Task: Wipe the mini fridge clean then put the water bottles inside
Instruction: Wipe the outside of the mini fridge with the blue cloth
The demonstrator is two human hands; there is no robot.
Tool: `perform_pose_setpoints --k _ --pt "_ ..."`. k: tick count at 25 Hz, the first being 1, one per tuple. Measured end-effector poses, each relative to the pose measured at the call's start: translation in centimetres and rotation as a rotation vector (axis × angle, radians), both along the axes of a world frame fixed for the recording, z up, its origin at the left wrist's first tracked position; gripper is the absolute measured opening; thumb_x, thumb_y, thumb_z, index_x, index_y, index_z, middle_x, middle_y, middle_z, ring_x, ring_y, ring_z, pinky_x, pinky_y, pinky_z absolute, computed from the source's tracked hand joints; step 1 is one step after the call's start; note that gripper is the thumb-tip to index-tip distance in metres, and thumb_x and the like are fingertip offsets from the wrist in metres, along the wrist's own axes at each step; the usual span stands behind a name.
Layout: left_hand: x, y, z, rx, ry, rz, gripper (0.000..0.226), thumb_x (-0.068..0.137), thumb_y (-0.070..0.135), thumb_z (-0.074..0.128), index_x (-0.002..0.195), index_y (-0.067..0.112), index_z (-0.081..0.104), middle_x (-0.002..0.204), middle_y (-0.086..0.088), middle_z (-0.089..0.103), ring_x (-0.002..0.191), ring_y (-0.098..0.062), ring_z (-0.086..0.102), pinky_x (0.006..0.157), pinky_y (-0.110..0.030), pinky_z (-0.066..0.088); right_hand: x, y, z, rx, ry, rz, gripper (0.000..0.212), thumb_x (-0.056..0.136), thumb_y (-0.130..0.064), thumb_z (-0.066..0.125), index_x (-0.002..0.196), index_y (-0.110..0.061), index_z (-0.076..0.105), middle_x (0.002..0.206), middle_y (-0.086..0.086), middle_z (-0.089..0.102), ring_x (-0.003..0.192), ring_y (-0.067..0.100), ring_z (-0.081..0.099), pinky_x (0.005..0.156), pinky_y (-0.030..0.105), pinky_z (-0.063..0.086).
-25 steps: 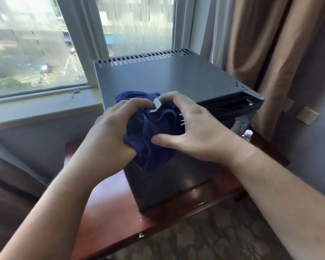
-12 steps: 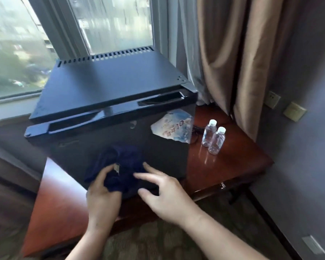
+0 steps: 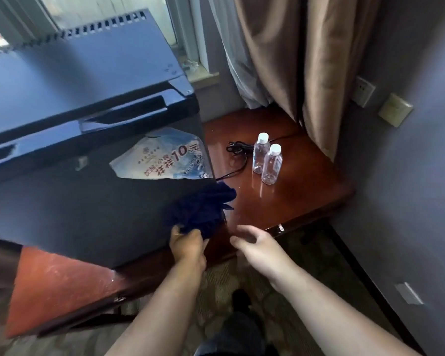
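Note:
A black mini fridge [image 3: 70, 196] with its door closed stands on a reddish wooden table [image 3: 301, 191]. A torn blue-and-white sticker [image 3: 165, 160] is on the upper right of the door. My left hand [image 3: 188, 244] grips a bunched dark blue cloth [image 3: 201, 209] against the door's lower right corner. My right hand [image 3: 254, 242] hovers just right of it, fingers loosely curled, holding nothing. Two clear water bottles [image 3: 266, 159] with white caps stand upright on the table to the fridge's right.
A black power cord [image 3: 238, 150] lies coiled on the table beside the bottles. Brown curtains [image 3: 293, 60] hang behind the table, with wall sockets [image 3: 364, 89] on the grey wall at right. A window [image 3: 108, 11] is behind the fridge. Patterned carpet [image 3: 229, 286] lies below.
The view swung from the fridge's top to its front. My left hand carried the cloth rightward across the door to the lower right corner. My right hand let go of the cloth.

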State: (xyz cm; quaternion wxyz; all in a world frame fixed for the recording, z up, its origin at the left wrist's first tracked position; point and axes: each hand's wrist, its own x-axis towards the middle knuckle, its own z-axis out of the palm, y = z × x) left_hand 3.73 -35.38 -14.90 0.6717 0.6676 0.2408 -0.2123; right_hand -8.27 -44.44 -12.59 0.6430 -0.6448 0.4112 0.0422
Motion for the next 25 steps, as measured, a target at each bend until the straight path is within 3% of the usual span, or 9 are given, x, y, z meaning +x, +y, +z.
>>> perform_pose_setpoints --k 2,4,6,8,11,14,17,21,25 --pt "0.4 -1.2 -1.6 -0.052 0.087 0.008 0.058 0.093 -0.02 0.033 0.129 0.021 0.056 0.123 -0.009 0.058 0.112 -0.031 0.058 0.094 -0.049 0.052 1.7 -1.5 -1.1 0.108 0.01 -0.048 0.042 0.094 -0.027 0.07 0.133 -0.029 0.057 0.104 -0.009 0.072 0.095 0.006 0.069 0.083 0.023 0.057" --pt "0.8 -2.2 -3.4 -0.073 0.167 -0.009 0.053 0.094 -0.021 0.035 0.12 0.019 0.058 0.115 -0.011 0.063 0.102 -0.032 0.062 0.089 -0.051 0.054 3.4 -2.7 -2.4 0.141 0.028 -0.053 0.044 0.092 -0.028 0.072 0.132 -0.032 0.053 0.103 -0.015 0.069 0.091 -0.001 0.066 0.074 0.016 0.051" --pt "1.2 -3.0 -6.2 0.015 0.256 -0.049 0.034 0.098 -0.011 0.048 0.111 0.018 0.058 0.094 -0.009 0.065 0.079 -0.025 0.063 0.07 -0.039 0.059 5.3 -3.9 -3.7 0.151 0.043 -0.017 0.056 0.089 -0.029 0.076 0.138 -0.033 0.049 0.11 -0.02 0.066 0.098 -0.003 0.064 0.08 0.018 0.052" --pt "1.8 -4.2 -8.3 0.058 0.351 -0.083 0.02 0.102 0.005 0.054 0.12 0.01 0.059 0.087 -0.007 0.063 0.073 -0.02 0.061 0.049 -0.027 0.055 7.2 -5.4 -5.3 0.195 0.044 0.017 0.066 0.085 -0.026 0.079 0.141 -0.034 0.045 0.114 -0.023 0.064 0.104 -0.003 0.064 0.084 0.017 0.052" --pt "2.5 -5.6 -8.9 0.111 0.494 -0.16 0.014 0.106 0.009 0.049 0.099 0.01 0.061 0.086 -0.004 0.059 0.074 -0.016 0.056 0.061 -0.029 0.05 9.7 -6.6 -7.8 0.165 0.088 0.127 0.091 0.074 -0.027 0.084 0.149 -0.04 0.034 0.13 -0.015 0.062 0.119 0.005 0.061 0.089 0.014 0.05" --pt "2.8 -6.2 -8.7 0.084 0.533 -0.165 0.012 0.106 0.007 0.049 0.104 0.007 0.06 0.088 -0.009 0.065 0.077 -0.022 0.063 0.064 -0.034 0.051 11.2 -7.2 -10.8 0.043 0.16 0.265 0.099 0.051 -0.051 0.081 0.142 -0.047 0.042 0.134 -0.002 0.064 0.127 0.021 0.061 0.105 0.038 0.051" --pt "2.5 -7.4 -6.2 -0.03 0.522 -0.139 0.019 0.106 0.005 0.045 0.115 0.009 0.061 0.103 -0.009 0.067 0.089 -0.022 0.064 0.066 -0.034 0.055 11.6 -8.8 -8.7 -0.076 0.171 0.283 0.083 0.052 -0.057 0.073 0.131 -0.057 0.048 0.124 -0.003 0.066 0.121 0.022 0.06 0.106 0.039 0.048" --pt "1.6 -10.1 0.1 -0.331 0.392 -0.094 0.026 0.107 0.009 0.04 0.122 0.02 0.058 0.121 -0.004 0.067 0.096 -0.016 0.063 0.063 -0.029 0.061 12.5 -13.1 -2.7 -0.218 -0.001 0.372 0.072 0.064 -0.058 0.074 0.133 -0.046 0.057 0.133 -0.006 0.062 0.125 0.01 0.057 0.111 0.029 0.043" --pt "1.5 -12.5 4.6 -0.186 0.233 -0.127 0.026 0.096 0.003 0.057 0.113 0.018 0.069 0.104 -0.01 0.078 0.102 -0.025 0.071 0.085 -0.043 0.058 14.2 -16.7 1.7 -0.134 -0.183 0.534 0.064 0.069 -0.058 0.076 0.13 -0.046 0.06 0.126 -0.011 0.071 0.117 0.002 0.065 0.108 0.031 0.049"
